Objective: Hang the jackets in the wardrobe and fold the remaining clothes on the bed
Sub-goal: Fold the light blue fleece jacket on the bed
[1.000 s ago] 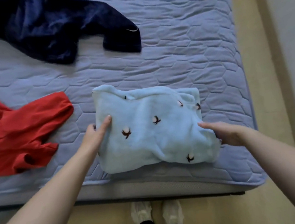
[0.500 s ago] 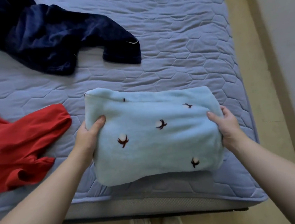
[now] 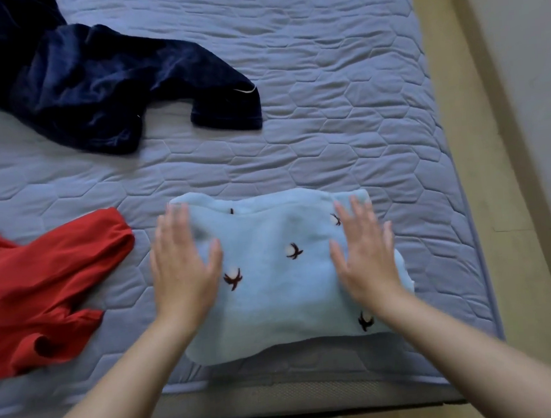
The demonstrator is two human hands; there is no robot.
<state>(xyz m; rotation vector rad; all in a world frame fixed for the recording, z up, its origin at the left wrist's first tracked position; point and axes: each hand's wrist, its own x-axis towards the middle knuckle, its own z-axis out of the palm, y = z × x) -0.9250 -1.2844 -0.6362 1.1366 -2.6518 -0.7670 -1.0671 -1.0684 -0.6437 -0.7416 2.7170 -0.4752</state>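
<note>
flat hands (image 3: 183,269) (image 3: 365,257), folded blue fleece (image 3: 284,294)

folded garment (image 3: 282,274) on bed (image 3: 344,131), two others left

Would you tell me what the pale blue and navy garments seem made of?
The pale blue garment: likely fleece, matte, fuzzy, softly rounded folds. The navy garment: probably velour or velvet, since its creases catch a soft sheen.
</note>
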